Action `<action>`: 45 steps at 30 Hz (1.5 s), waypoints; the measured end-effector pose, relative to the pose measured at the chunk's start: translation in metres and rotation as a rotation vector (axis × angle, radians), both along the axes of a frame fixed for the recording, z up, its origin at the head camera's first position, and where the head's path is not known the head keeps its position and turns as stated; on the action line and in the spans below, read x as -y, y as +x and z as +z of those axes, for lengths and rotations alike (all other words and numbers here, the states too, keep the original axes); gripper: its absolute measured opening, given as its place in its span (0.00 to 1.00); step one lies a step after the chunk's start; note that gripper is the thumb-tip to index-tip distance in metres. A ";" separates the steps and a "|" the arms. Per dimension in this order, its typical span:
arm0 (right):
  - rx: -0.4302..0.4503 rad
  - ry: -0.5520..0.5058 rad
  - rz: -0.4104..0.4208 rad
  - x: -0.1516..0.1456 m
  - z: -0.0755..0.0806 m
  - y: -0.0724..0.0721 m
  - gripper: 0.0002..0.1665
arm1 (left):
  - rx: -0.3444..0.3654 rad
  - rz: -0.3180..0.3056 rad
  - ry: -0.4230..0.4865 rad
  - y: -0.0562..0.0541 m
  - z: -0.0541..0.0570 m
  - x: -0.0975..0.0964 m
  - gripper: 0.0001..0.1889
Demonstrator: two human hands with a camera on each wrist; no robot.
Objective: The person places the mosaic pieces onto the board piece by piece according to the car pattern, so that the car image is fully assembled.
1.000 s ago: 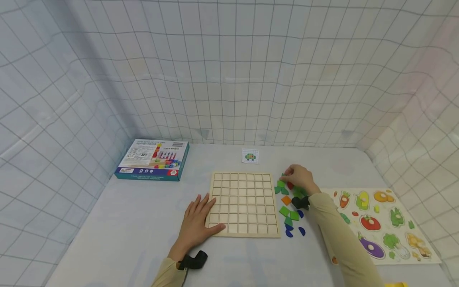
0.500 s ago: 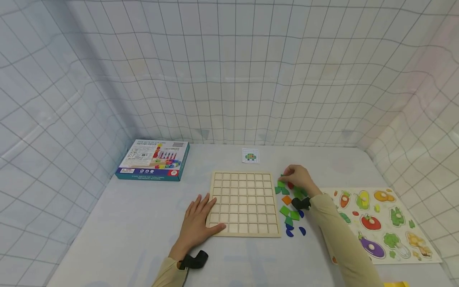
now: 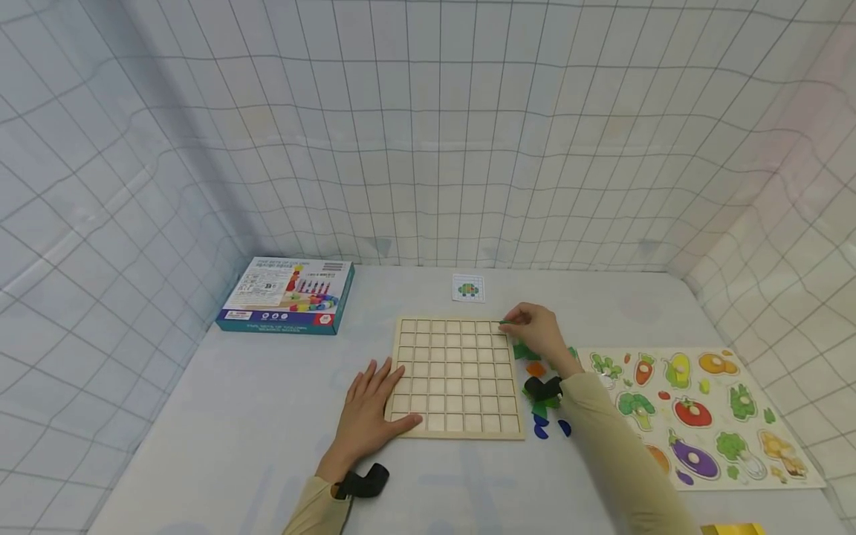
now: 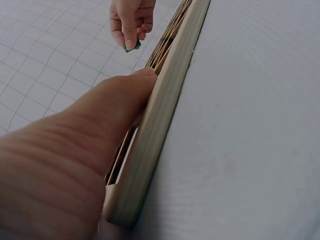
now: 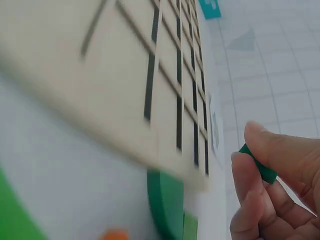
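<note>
In the head view, the right hand (image 3: 537, 332) has shifted left since half a second ago, from over the loose coloured pieces (image 3: 526, 352) to the far right corner of the gridded board (image 3: 454, 386), pinching a green piece (image 3: 504, 322); the left hand (image 3: 365, 406) stays spread on the board's left side; more of the vegetable puzzle (image 3: 718, 397) now shows beside the right sleeve (image 3: 618, 453); in the left wrist view, the left thumb rests on the board's edge; in the right wrist view, thumb and finger grip the piece, with a visible gap to the board.
</note>
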State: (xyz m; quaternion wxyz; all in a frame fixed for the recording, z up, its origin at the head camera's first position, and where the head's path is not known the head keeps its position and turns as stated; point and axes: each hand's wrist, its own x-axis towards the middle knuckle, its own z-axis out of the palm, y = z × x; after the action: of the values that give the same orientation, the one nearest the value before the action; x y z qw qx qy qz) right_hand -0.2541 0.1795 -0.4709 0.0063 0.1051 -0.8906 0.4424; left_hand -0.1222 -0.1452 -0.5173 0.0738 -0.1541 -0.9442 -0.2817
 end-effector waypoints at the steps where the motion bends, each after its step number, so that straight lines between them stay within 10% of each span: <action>1: -0.010 -0.002 0.016 0.005 0.001 0.002 0.07 | 0.001 0.000 0.001 0.000 0.000 0.000 0.47; 13: -0.011 -0.048 0.183 0.052 0.003 0.015 0.10 | 0.013 0.007 -0.022 -0.001 0.000 -0.001 0.46; 45: 0.044 -0.016 0.252 0.099 -0.011 0.017 0.03 | 0.001 0.000 -0.026 -0.001 -0.001 0.000 0.45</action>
State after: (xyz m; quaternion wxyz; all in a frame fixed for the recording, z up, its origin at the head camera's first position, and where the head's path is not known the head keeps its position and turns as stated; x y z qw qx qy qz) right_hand -0.2366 0.0804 -0.4820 -0.0680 0.2062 -0.8668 0.4490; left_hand -0.1233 -0.1453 -0.5186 0.0712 -0.1551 -0.9478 -0.2695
